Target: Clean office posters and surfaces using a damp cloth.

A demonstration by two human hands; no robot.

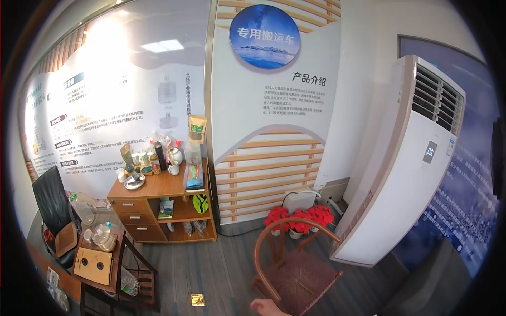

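Just the top of my right hand point(268, 307) shows at the bottom edge, its fingers pointing left. Most of it is cut off, so whether it holds anything cannot be made out. It is nearest to a wooden armchair point(264, 258) with a curved rail and a brown woven seat point(299, 278); whether they touch is unclear. My left hand is out of view. On the grey striped floor point(227, 272), left of the hand, lies a small shiny gold packet point(197, 300).
A tall white floor-standing air conditioner point(407, 170) stands right, near red potted poinsettias point(302, 219). At left are a wooden cabinet point(138, 191) holding jars and a teapot, a tea stand point(120, 252) with a glass kettle point(104, 238), and a black office chair point(53, 199).
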